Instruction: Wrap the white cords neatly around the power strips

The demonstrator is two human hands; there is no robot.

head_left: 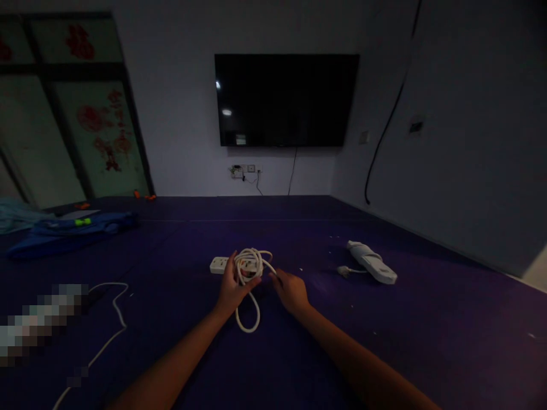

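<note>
A white power strip [219, 265] lies on the purple floor mat [299, 353] with its white cable [250, 273] gathered in loops over it. My left hand [233, 287] is closed around the bundle of loops, one loop hanging toward me. My right hand [291, 290] sits just right of the bundle, fingers pinched on the cable's free end.
A second white power strip [371, 262] with wound cable lies to the right. Another white cable [111, 319] trails at the left beside a blurred patch. Blue cloth [68, 230] lies at the far left. A black TV [286, 99] hangs on the wall ahead.
</note>
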